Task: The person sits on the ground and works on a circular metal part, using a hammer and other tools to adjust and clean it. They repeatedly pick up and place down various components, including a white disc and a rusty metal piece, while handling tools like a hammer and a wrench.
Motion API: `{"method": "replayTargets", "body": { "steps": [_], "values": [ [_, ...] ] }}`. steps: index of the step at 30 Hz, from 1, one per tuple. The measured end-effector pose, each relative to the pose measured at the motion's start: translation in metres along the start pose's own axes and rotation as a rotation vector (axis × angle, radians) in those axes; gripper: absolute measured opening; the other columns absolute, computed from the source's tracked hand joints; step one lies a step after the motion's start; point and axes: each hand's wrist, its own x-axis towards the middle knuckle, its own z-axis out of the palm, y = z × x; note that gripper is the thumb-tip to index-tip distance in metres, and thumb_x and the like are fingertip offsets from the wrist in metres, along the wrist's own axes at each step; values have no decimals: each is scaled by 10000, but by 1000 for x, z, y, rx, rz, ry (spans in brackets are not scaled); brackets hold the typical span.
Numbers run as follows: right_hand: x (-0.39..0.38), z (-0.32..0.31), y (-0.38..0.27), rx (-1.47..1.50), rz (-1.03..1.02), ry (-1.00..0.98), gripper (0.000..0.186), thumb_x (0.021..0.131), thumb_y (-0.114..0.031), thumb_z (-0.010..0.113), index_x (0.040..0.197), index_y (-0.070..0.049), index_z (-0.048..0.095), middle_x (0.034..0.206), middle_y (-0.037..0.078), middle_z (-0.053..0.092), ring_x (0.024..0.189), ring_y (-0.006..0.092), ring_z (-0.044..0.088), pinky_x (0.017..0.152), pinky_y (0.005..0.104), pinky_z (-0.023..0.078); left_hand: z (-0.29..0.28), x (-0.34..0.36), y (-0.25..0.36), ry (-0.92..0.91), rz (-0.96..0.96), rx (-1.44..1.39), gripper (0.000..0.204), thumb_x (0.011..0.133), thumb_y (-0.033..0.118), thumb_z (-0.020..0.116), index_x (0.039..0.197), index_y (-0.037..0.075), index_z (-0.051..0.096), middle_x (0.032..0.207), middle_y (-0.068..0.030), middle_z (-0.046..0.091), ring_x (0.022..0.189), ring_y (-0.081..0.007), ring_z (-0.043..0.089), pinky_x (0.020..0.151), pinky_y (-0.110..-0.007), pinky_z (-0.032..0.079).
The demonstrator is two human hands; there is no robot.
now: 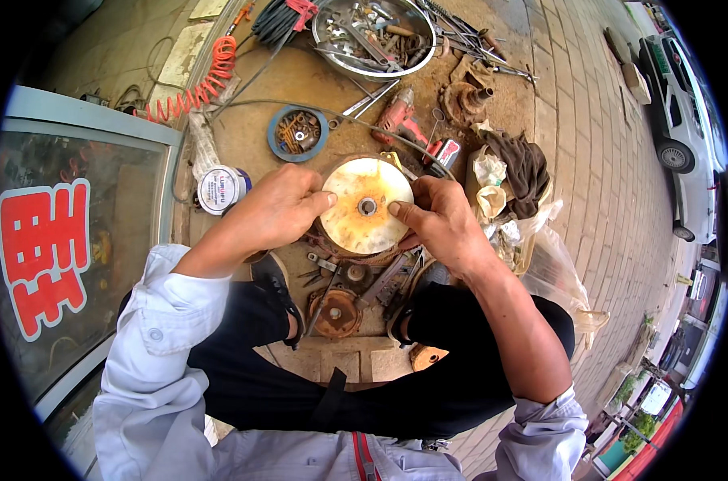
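Between my hands is a round, pale disc with yellow-brown stains and a small metal hub in its middle. My left hand is closed at its left edge, the thumb lying on the rim. On the opposite edge, my right hand grips it with the thumb pressed on the face and the fingers tucked behind. The disc hides most of what lies under it. Below it, between my feet, are a rusty round part and several hand tools.
Beyond the disc lie a red cordless drill, a blue-rimmed dish of bolts and a metal basin of tools. A white-lidded tub stands left, near a glass door. Dark rags and a plastic bag lie right.
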Motion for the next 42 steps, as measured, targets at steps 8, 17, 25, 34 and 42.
{"method": "replayTargets", "body": {
  "steps": [8,17,25,34,42],
  "values": [
    [-2,4,-3,-221,-95,303,564,1007,-411,600,1219,111,609,1002,265,712,1005,376,692,918,447,507,-1,3,5,28,-126,-99,566,998,475,630,908,-84,636,650,-64,554,644,-141,543,583,-343,435],
    [29,20,8,-264,-146,412,600,1062,-490,446,1236,70,574,1178,342,594,1132,489,565,991,534,432,46,28,-2,595,-110,-54,598,1010,556,563,924,-36,580,694,-158,610,651,-237,612,621,-416,472],
    [39,30,16,-401,-363,473,388,1066,-292,495,1227,51,575,1168,287,608,1086,471,569,950,525,454,56,33,-1,688,123,226,371,983,312,628,1059,-30,506,941,-234,599,846,-439,610,726,-525,466],
    [72,42,60,-697,-460,597,387,1023,-234,517,1271,56,583,1201,265,635,1115,423,584,986,502,435,80,56,-34,722,120,506,412,910,264,710,1115,-34,514,949,-218,574,858,-410,585,768,-493,447],
    [67,43,59,-677,-329,531,336,1048,-309,482,1059,5,600,1028,274,672,970,458,642,872,545,487,84,56,-29,801,92,536,382,915,290,696,1058,-25,534,954,-220,602,897,-414,611,792,-508,473]
  ]
}}
